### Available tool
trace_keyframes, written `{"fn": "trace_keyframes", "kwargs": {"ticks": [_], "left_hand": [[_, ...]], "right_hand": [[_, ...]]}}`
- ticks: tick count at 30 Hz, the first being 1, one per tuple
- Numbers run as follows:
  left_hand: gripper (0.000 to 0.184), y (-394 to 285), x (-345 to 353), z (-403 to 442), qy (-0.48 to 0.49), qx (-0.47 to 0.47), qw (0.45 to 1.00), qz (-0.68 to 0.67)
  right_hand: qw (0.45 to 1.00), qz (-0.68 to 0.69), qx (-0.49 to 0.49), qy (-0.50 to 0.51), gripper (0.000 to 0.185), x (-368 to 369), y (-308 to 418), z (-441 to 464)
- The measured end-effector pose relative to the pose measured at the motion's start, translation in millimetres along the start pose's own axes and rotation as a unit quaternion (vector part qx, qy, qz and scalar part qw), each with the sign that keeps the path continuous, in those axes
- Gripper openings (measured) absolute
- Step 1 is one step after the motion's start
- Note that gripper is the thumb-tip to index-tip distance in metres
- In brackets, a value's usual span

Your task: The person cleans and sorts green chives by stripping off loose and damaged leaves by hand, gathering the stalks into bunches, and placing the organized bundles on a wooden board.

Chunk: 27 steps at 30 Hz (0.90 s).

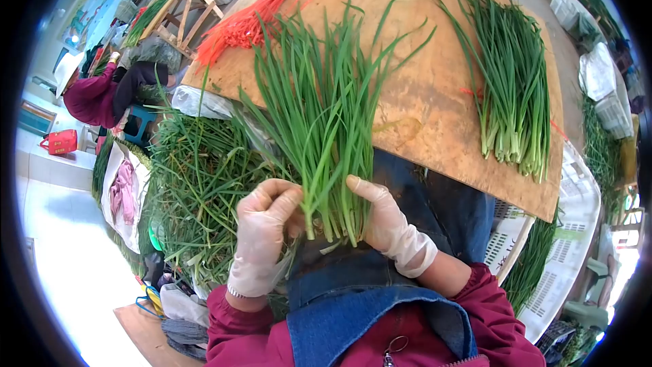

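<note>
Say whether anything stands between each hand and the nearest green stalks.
Only thin gloves; nothing else visible does. The left hand and right hand touch the green stalks from either side, near their lower ends.

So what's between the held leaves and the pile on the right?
Head view: mostly bare board, with a thin yellowish strand near its edge; tips of the held leaves and pile poke in.

Two gloved hands (259, 239) (392, 223) at centre; two green bunches (329, 112) (519, 85), one at centre, one upper right; one red bag (61, 142) far left.
</note>
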<state>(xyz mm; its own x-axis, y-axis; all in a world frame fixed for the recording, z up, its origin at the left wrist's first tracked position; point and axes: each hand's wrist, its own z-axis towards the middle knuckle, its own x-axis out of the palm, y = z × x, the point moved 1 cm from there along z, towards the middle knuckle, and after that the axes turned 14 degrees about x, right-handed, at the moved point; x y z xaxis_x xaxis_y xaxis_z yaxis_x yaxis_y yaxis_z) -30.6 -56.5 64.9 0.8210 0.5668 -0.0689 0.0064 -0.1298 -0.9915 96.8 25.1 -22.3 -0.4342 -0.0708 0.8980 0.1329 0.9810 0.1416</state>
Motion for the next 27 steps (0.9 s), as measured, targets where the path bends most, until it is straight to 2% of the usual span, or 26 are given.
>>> {"fn": "trace_keyframes", "kwargs": {"ticks": [6, 12, 14, 17, 19, 20, 21, 24, 25, 26, 27], "left_hand": [[0.011, -3.5, -26.0, 6.3, -0.017, 0.065, 0.998, -0.010], [0.005, 3.5, -20.7, -1.2, 0.019, 0.045, 0.999, -0.015], [0.004, -5.5, -30.9, -7.3, -0.005, 0.073, 0.997, 0.039], [0.004, -11.3, -94.6, -19.3, -0.069, 0.123, 0.977, 0.158], [0.003, -8.9, -164.0, -36.3, -0.154, 0.095, 0.965, 0.189], [0.006, -3.1, -205.9, -44.9, -0.177, 0.071, 0.899, 0.393], [0.009, 6.7, -231.9, -53.2, -0.192, 0.044, 0.791, 0.579], [0.014, 34.1, -230.7, -65.9, -0.228, 0.112, 0.613, 0.748], [0.018, 23.8, -186.3, -55.3, -0.214, 0.131, 0.733, 0.632], [0.025, 29.9, -158.4, -44.6, -0.145, 0.144, 0.818, 0.538], [0.031, 15.0, -110.5, -33.3, -0.110, 0.023, 0.906, 0.409]], "right_hand": [[1.000, -0.016, -0.013, -0.024, 0.041, 5.0, -0.8, 0.6], [0.987, -0.092, -0.073, -0.110, 0.037, 17.3, -8.3, 3.4], [0.989, -0.093, -0.054, -0.105, 0.036, 14.7, -8.0, 2.3], [0.992, -0.074, -0.020, -0.100, 0.036, 11.6, -2.4, -2.3], [0.996, -0.048, -0.007, -0.079, 0.037, 9.5, -1.5, -3.4], [0.996, -0.055, -0.006, -0.076, 0.037, 10.5, -1.8, -4.1], [0.997, -0.046, -0.001, -0.067, 0.037, 9.9, -2.6, -4.6], [0.999, -0.021, 0.000, -0.044, 0.037, 10.3, -4.5, -1.1], [0.999, -0.013, -0.004, -0.044, 0.037, 9.1, -5.6, -0.5], [0.999, -0.010, -0.007, -0.045, 0.037, 8.5, -5.7, -0.9], [0.999, -0.013, -0.007, -0.051, 0.037, 9.3, -4.9, -1.1]]}}
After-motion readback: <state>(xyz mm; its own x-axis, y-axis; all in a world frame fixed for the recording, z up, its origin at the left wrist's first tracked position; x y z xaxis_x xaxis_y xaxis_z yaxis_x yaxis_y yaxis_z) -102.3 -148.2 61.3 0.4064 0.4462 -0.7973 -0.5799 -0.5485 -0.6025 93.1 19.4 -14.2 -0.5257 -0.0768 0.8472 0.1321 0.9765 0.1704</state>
